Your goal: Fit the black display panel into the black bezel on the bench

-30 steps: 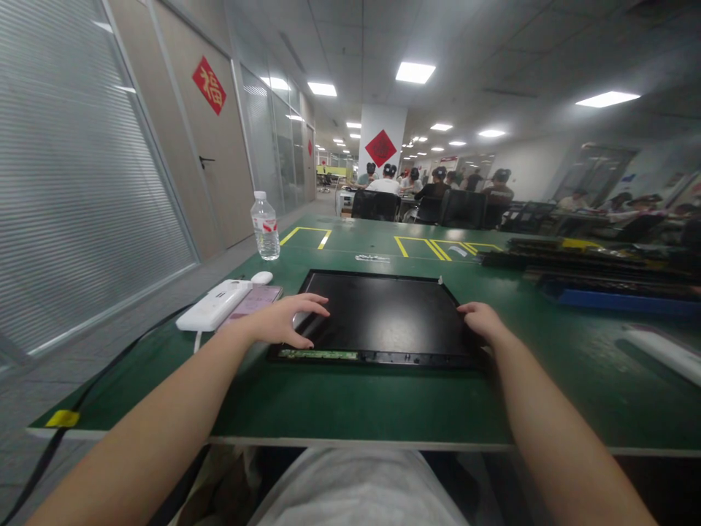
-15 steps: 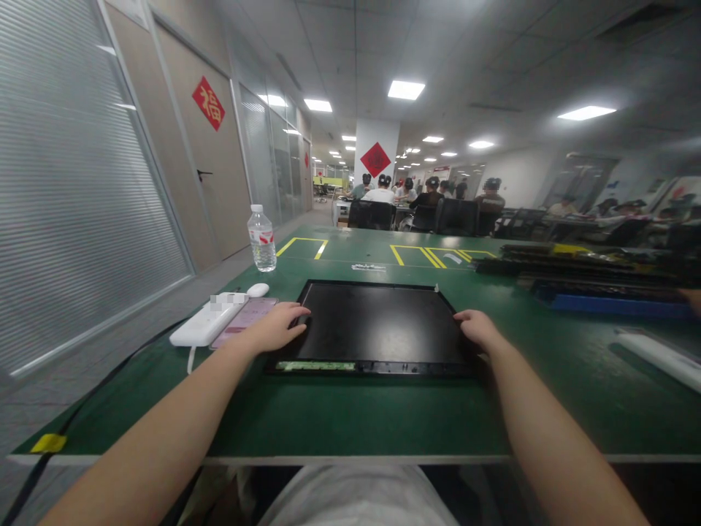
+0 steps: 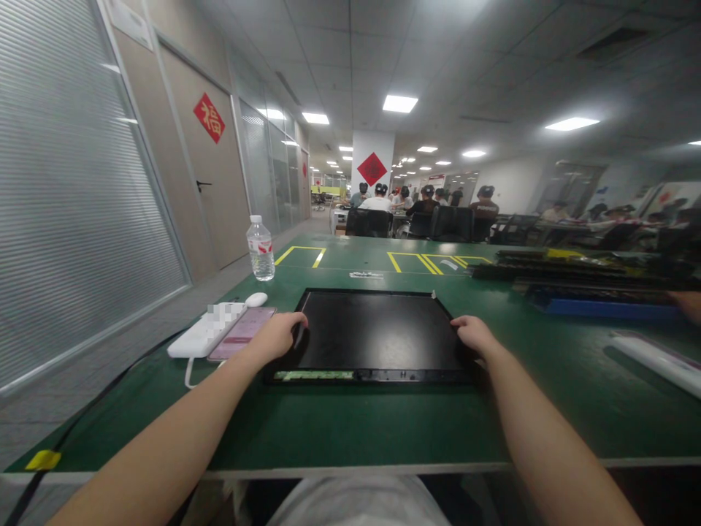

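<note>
A black flat screen panel (image 3: 377, 332) lies face up on the green table (image 3: 350, 431), with a green circuit strip (image 3: 315, 375) along its near edge. My left hand (image 3: 280, 334) grips the panel's left edge, thumb on top and the other fingers mostly hidden beneath. At the right edge, my right hand (image 3: 474, 334) holds the frame the same way, its lower fingers out of sight.
A white power strip (image 3: 205, 330), a phone (image 3: 242, 334), a white mouse-like item (image 3: 256, 299) and a water bottle (image 3: 261, 248) stand left. Dark strips (image 3: 569, 270), a blue piece (image 3: 607, 307), a white bar (image 3: 657, 358) and another person's hand (image 3: 688, 305) are right.
My left hand has gone from resting open at the panel's left edge to gripping it. The view has tilted slightly upward. The other person's hand shows more at the right.
</note>
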`<move>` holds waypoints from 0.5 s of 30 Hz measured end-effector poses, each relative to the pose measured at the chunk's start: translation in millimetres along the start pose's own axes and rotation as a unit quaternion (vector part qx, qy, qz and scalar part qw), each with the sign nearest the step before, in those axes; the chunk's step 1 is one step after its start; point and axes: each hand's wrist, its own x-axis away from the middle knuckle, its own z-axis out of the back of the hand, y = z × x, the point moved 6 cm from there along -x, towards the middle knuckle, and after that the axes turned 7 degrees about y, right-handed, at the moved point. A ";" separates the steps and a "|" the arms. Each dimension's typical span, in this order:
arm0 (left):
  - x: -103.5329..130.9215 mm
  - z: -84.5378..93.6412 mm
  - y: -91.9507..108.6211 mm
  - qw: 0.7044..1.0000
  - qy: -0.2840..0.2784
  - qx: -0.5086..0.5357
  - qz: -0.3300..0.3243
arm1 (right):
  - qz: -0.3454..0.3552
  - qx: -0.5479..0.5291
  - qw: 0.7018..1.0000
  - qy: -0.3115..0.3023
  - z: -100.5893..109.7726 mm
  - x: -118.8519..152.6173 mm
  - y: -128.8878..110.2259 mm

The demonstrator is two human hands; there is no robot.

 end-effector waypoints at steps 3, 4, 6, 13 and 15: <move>0.5 4.9 1.2 1.000 0.005 0.019 0.000 | -0.001 0.001 1.000 0.002 0.4 0.8 0.3; 0.7 6.0 1.7 1.000 0.005 0.028 -0.005 | -0.001 0.002 1.000 0.003 0.8 1.1 0.1; 0.8 7.3 2.1 0.999 0.003 0.045 -0.013 | -0.005 0.002 1.000 0.003 1.7 2.2 -0.5; 0.3 7.6 2.4 0.998 -0.007 0.057 -0.022 | 0.000 0.005 1.000 0.000 2.4 3.5 -4.0; 0.0 8.1 3.3 0.998 -0.007 0.052 -0.028 | 0.001 0.006 1.000 -0.009 0.4 2.2 -3.1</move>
